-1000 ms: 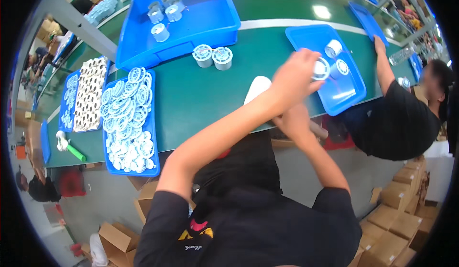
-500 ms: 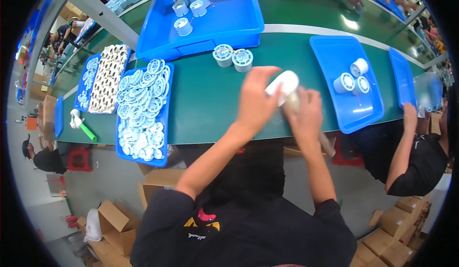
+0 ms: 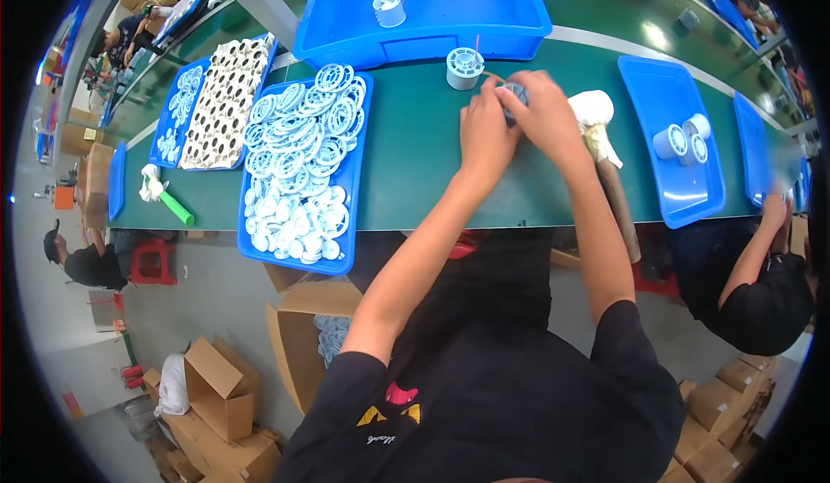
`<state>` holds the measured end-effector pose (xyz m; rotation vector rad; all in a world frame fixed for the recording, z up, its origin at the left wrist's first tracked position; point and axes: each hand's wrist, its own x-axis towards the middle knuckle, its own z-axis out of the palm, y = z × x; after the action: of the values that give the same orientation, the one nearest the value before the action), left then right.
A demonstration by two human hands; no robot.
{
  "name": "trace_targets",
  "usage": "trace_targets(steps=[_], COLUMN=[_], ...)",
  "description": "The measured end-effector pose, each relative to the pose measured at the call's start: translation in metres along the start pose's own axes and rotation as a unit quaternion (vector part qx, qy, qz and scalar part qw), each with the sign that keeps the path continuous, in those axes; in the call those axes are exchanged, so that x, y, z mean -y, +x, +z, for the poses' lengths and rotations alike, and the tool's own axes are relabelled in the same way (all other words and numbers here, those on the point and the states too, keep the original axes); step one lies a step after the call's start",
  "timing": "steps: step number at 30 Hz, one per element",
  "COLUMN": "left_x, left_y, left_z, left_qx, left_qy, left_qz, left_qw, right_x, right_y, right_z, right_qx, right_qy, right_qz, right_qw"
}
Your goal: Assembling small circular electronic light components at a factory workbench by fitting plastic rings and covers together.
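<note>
Both my hands meet over the green work surface. My left hand [image 3: 486, 133] and my right hand [image 3: 546, 109] are closed around a small light-blue cylindrical housing [image 3: 517, 94], mostly covered by the fingers. Just beyond them stands a similar housing [image 3: 466, 69], upright, with a spoked round top and a thin wire. To the right of my right hand lies a mallet [image 3: 616, 196], its head wrapped in white and its brown handle reaching past the table's front edge. No hand touches the mallet.
A blue tray [image 3: 359, 165] at left holds spoked rings and small discs. Beyond it sits a pulp tray [image 3: 226, 94]. A large blue bin [image 3: 432, 48] with several housings stands at the back. Another blue tray [image 3: 683, 191] holds three housings; a co-worker [image 3: 743, 284] sits at far right.
The mallet left my hands and now lies on the table to the right. One of the two housings at the back is now between my hands. The whole view has shifted.
</note>
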<state>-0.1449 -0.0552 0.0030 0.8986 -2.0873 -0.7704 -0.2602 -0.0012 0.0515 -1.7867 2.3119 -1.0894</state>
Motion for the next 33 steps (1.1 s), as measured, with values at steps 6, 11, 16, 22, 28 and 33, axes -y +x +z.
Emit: trace_targets(steps=[6, 11, 16, 22, 28, 33], left_x=[0.011, 0.021, 0.024, 0.027, 0.024, 0.024], left_y=[-0.056, -0.071, -0.075, -0.076, -0.077, -0.074], left_z=[-0.066, -0.087, -0.075, -0.080, -0.083, -0.084], left_qx=[-0.018, 0.010, -0.004, 0.007, 0.005, 0.017], left_qy=[0.062, 0.108, 0.014, -0.001, -0.007, -0.010], left_qz=[0.029, 0.068, 0.090, 0.103, 0.097, 0.113], left_qw=[0.998, 0.992, 0.996, 0.995, 0.995, 0.993], right_x=[0.039, 0.043, 0.043, 0.063, 0.038, 0.036], right_y=[-0.019, -0.001, 0.008, 0.016, 0.005, 0.018], right_z=[0.025, 0.049, 0.038, 0.025, 0.020, 0.030], right_qx=[0.072, 0.139, 0.169, 0.171, 0.166, 0.137], right_qy=[0.258, 0.276, 0.221, 0.150, 0.226, -0.025], right_qz=[0.084, 0.081, 0.121, 0.049, 0.217, 0.066], right_qw=[0.960, 0.948, 0.953, 0.972, 0.935, 0.988])
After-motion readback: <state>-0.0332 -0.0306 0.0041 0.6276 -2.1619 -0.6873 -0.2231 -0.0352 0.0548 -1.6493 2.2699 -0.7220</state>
